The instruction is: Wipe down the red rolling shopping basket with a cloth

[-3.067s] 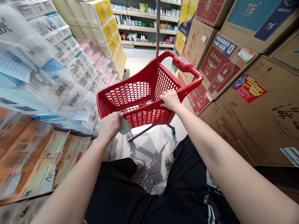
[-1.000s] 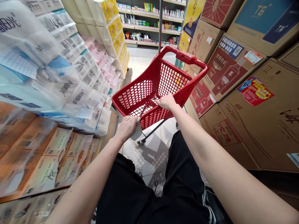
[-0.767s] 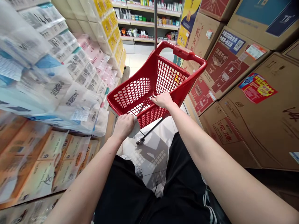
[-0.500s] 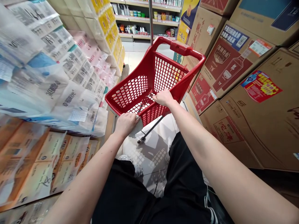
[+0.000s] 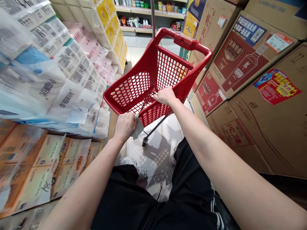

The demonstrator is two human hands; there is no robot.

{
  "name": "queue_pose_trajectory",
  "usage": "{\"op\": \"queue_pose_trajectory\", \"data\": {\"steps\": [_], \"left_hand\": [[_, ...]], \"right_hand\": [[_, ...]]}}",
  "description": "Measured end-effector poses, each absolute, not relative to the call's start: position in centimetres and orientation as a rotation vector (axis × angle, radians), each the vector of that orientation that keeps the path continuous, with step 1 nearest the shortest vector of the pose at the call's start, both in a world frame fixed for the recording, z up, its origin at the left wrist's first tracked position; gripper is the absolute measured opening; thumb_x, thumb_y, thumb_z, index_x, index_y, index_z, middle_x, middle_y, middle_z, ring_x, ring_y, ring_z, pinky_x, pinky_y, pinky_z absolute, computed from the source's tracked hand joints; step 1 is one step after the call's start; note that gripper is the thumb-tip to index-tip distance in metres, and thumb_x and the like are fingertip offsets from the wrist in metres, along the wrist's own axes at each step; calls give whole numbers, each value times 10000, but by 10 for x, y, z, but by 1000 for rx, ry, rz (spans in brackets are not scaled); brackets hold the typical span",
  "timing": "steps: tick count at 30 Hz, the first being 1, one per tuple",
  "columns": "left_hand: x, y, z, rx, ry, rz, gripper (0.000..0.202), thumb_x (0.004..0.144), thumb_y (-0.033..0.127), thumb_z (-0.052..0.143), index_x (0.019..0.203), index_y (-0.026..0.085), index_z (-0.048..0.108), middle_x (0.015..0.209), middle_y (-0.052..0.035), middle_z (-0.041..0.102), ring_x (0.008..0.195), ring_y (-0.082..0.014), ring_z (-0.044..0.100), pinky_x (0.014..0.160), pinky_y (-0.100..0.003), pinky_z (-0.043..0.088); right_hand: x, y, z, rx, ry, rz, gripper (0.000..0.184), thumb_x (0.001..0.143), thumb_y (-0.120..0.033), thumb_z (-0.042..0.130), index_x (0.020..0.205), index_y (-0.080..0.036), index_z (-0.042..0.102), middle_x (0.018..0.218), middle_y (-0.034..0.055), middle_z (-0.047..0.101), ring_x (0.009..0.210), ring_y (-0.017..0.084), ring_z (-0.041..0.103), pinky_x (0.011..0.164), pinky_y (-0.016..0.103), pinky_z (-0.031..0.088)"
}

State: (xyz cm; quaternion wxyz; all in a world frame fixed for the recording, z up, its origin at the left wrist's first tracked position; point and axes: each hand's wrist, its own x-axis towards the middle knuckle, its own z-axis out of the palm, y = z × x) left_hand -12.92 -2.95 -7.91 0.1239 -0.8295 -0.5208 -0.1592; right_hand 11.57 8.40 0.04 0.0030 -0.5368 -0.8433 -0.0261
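A red plastic shopping cart (image 5: 134, 88) with grid walls stands in front of me, turned at an angle, its handle on the far side and a pole rising behind it. My left hand (image 5: 126, 126) is closed over the cart's near left corner; a pale grey, cloth-like thing (image 5: 138, 127) shows beside its fingers. Further right, my right hand (image 5: 165, 95) wraps over the top rim of the near side. No goods show inside the basket. One caster (image 5: 145, 141) rests on the floor below the cart.
Stacked tissue packs (image 5: 79, 64) line the left, above orange-brown packs (image 5: 48, 163). On the right rise cardboard cartons (image 5: 242, 60), close to the cart. Shelves (image 5: 148, 12) of small goods stand across the far end. Pale floor tiles (image 5: 155, 163) run between my feet.
The cart appears slightly higher and further left in view, and its caster has swivelled. Both hands keep their hold on its rim.
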Motion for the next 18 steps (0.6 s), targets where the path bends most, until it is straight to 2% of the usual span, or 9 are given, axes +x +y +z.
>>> {"op": "queue_pose_trajectory", "data": {"steps": [9,18], "left_hand": [[-118,-17,-70,-2350,-1666,-474,366,958,496,366,761,212,487,734,-81,587,758,-261,557,682,-371,318],[-122,-10,-83,-2334,-1597,-628,279,956,417,381,911,195,544,859,-103,591,841,-268,527,765,-406,343]], "right_hand": [[112,95,5,-1719,-2657,-44,515,958,-345,293,943,-120,757,992,146,745,947,275,663,933,415,328],[106,112,3,-1741,-2625,-28,504,953,-358,313,987,-93,740,1030,160,732,985,291,648,964,431,311]]}}
